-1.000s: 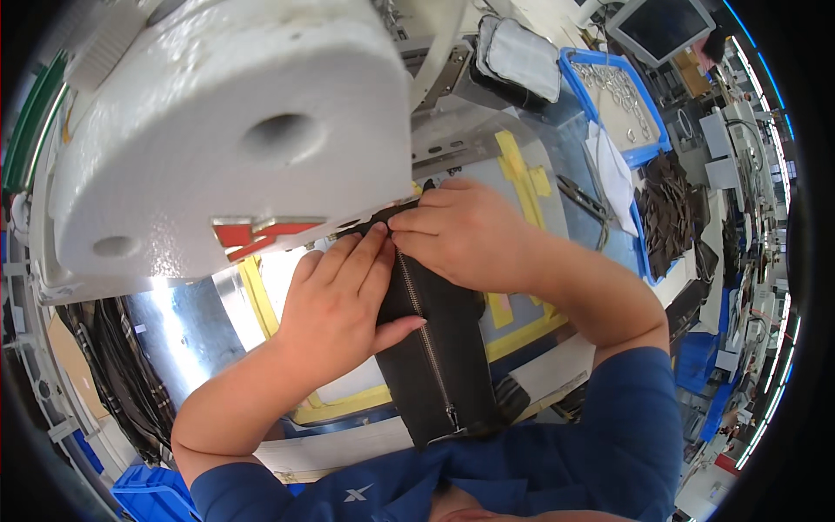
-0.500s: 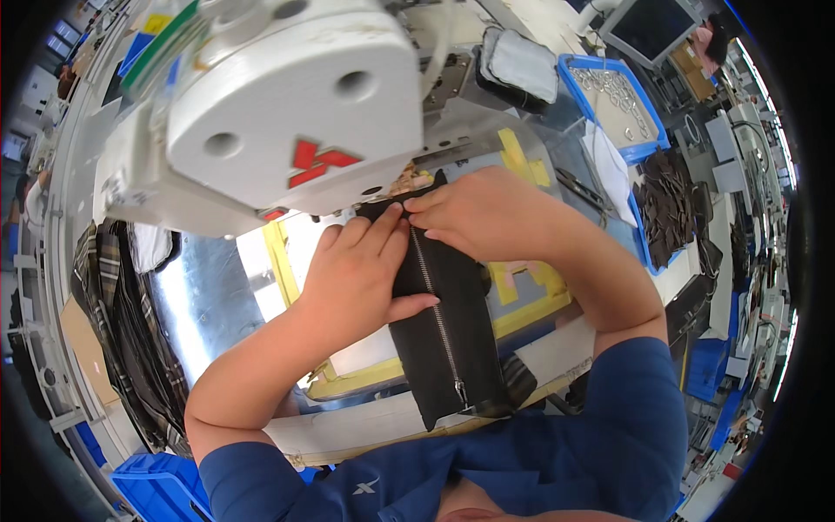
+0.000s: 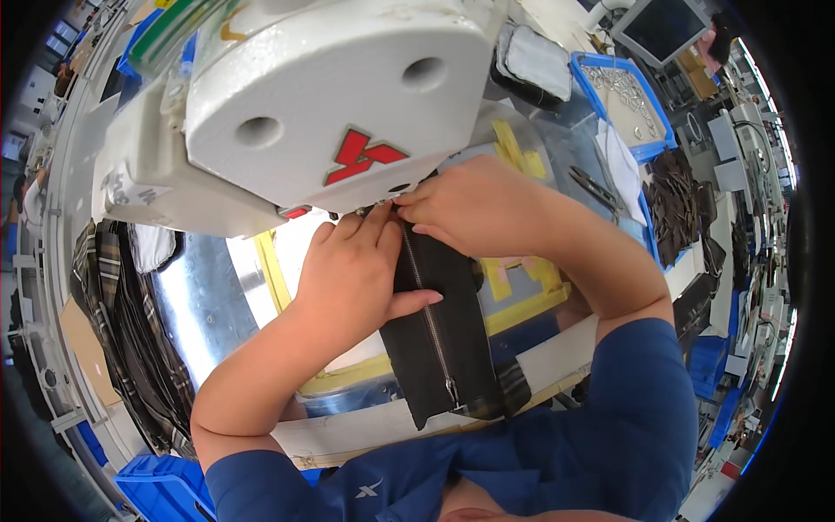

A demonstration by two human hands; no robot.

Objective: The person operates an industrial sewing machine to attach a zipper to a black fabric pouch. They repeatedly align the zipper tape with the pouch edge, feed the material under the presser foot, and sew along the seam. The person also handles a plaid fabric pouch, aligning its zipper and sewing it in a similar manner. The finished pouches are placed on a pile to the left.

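Note:
A long black fabric piece (image 3: 465,326) with a metal zipper (image 3: 428,324) lies lengthwise before me. Its far end reaches under the white sewing machine head (image 3: 313,104), and the zipper's slider (image 3: 451,391) rests near the close end. My left hand (image 3: 348,270) lies flat on the left side of the cloth, fingers stretched toward the machine and thumb out across the zipper. On the right, my right hand (image 3: 483,209) pinches the cloth near its far end, fingertips close to those of the left. The machine head hides the needle area.
Yellow tape (image 3: 532,320) borders parts of the work surface. To the right are pliers-like snips (image 3: 594,187), a blue bin of metal rings (image 3: 668,146) and dark fabric pieces (image 3: 674,204). Plaid and black cloth (image 3: 139,331) hangs at left; white pads (image 3: 535,65) lie behind.
The machine head appears larger and further right as the view has shifted. The fabric piece and slider sit slightly further left and up; both hands keep nearly the same pose.

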